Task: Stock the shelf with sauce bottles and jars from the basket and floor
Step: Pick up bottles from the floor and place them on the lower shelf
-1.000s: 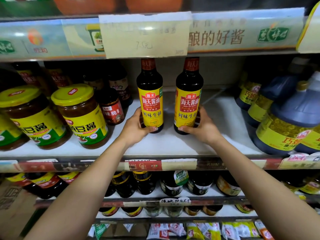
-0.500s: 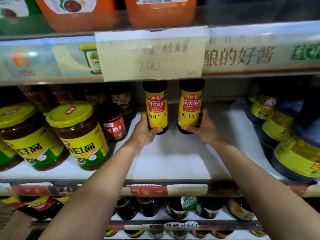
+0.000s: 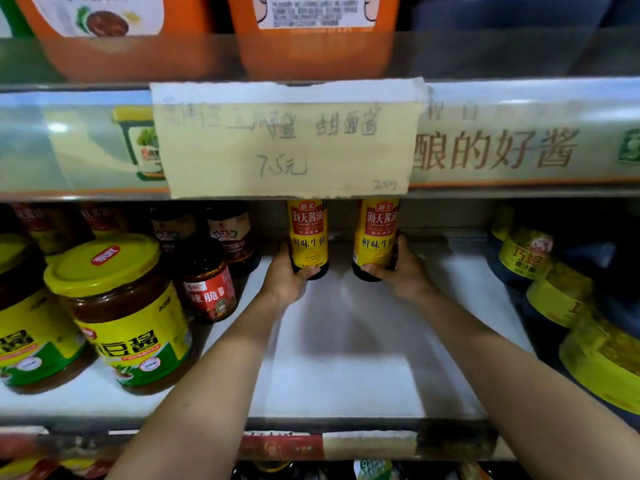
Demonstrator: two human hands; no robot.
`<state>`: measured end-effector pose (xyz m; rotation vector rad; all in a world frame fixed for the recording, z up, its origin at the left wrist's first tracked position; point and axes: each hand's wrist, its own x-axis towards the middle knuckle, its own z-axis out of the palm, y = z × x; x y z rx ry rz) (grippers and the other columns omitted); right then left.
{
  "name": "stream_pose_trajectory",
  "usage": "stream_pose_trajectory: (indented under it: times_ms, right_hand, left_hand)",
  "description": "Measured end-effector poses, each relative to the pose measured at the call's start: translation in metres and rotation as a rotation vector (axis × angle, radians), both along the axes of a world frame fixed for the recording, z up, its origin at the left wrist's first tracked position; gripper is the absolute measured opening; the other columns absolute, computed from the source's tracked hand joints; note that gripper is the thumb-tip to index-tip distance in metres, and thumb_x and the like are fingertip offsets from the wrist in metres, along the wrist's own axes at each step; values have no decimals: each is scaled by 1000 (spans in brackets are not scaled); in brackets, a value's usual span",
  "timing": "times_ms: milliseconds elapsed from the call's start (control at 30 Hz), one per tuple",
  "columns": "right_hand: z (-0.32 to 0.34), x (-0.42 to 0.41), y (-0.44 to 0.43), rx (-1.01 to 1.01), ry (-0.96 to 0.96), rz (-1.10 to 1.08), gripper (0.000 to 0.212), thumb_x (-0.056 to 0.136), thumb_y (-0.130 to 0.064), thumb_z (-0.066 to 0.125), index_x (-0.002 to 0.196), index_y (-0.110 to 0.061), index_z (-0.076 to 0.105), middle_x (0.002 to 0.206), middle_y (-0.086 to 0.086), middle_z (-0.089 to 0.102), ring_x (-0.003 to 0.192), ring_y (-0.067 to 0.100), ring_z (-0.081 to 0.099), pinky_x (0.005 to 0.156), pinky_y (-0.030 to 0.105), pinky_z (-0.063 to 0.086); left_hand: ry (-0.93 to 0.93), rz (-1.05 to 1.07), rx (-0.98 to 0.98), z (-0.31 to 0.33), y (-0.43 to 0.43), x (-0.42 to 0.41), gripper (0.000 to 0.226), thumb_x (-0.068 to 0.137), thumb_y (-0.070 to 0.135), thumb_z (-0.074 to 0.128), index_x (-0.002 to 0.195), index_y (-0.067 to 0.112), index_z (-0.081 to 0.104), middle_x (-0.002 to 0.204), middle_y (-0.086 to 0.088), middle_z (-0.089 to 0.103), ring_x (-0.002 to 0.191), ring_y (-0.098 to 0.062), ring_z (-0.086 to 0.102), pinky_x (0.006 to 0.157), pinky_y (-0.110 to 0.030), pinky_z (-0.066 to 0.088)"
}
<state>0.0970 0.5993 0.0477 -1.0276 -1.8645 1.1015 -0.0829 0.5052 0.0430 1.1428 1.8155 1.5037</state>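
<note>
- The left hand [image 3: 285, 284] is clamped round the base of the left soy sauce bottle [image 3: 308, 237], and the right hand [image 3: 403, 275] round the right soy sauce bottle [image 3: 375, 233]. Both bottles are upright, deep on the shelf [image 3: 346, 375], directly below the paper price card [image 3: 287, 147].
- Progress, by my reckoning: these two are nearly placed and only need letting go. The bare shelf below the card leaves room for more. The basket and floor are out of view, so what remains cannot be told.
- Writing:
  - Bottles: 海天酱油, 鲜味生抽.
  - Card, handwritten: 7.5元.
  - Shelf-edge strip [image 3: 495, 150], right of the card: 酿的好酱.
  - Small jar [image 3: 209, 292], below-left of the card: 辣脆.
</note>
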Motion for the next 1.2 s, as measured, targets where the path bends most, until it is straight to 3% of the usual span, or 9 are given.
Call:
stream_pose_trajectory:
  times_ms: [67, 200, 300, 467, 700, 867, 1033, 1100, 1200]
  right_hand:
    - [0, -3, 3, 14, -4, -4, 82, 74, -5, 74, 141, -12, 27, 137, 11, 48, 123, 27, 48, 102, 40, 40]
    - [0, -9, 10, 39, -3, -7, 83, 75, -7, 74, 143, -13, 26, 136, 12, 49, 123, 28, 48, 97, 33, 41]
    - [-3, -14, 12, 61, 4, -39, 84, 75, -9, 74, 143, -14, 26, 136, 12, 50, 122, 27, 49, 90, 27, 39]
    - [-8, -17, 15, 73, -1, -54, 86, 75, -13, 75, 145, -15, 25, 135, 12, 51, 120, 28, 51, 97, 38, 44]
    - [-12, -19, 16, 65, 35, -96, 81, 71, -14, 78, 140, -15, 34, 130, 11, 55, 116, 29, 54, 97, 46, 45]
    - [-14, -18, 17, 56, 13, -110, 76, 71, -21, 78, 136, -15, 40, 127, 11, 58, 115, 29, 56, 96, 44, 46]
    - [-7, -9, 5, 12, -10, -140, 88, 72, -21, 78, 144, -10, 28, 136, 12, 51, 124, 25, 49, 98, 31, 40]
    - [-3, -3, -6, 3, -24, -145, 90, 73, -23, 78, 145, -10, 25, 137, 12, 51, 125, 23, 49, 97, 29, 39]
    - [-1, 9, -31, 16, -26, -178, 81, 75, -25, 76, 142, -11, 33, 135, 10, 52, 123, 24, 50, 98, 30, 40]
  left_hand:
    - [37, 19, 23, 2, 3, 2, 59, 77, 1, 68, 129, 2, 40, 117, -6, 53, 110, -18, 51, 95, -27, 40]
    - [-11, 6, 67, -4, 10, 1, 64, 74, 0, 70, 129, 9, 39, 130, -15, 53, 121, -31, 50, 105, -47, 39]
    - [-30, 13, 78, -6, 13, 0, 65, 77, -6, 65, 133, 7, 36, 130, -11, 51, 121, -26, 48, 101, -36, 40]
    - [105, 53, 41, -8, 19, -3, 65, 81, 0, 63, 138, 9, 33, 135, -10, 50, 125, -27, 46, 93, -25, 34]
    - [133, 106, -18, -10, 21, -3, 64, 83, 10, 65, 137, 12, 32, 134, -11, 52, 123, -31, 48, 100, -38, 38]
    - [209, 148, -30, -10, 17, 0, 61, 84, 17, 64, 138, 13, 36, 133, -11, 53, 122, -31, 48, 97, -33, 38]
    - [112, 134, -11, -9, -1, 7, 57, 84, 19, 64, 136, 12, 40, 133, -6, 54, 123, -24, 50, 93, -24, 37]
    - [76, 137, 6, -10, -11, 11, 55, 84, 19, 66, 133, 11, 42, 133, -7, 53, 125, -23, 48, 96, -25, 37]
    - [47, 141, 69, -10, -32, 21, 34, 83, 13, 67, 114, 13, 53, 119, -9, 60, 118, -25, 53, 96, -32, 41]
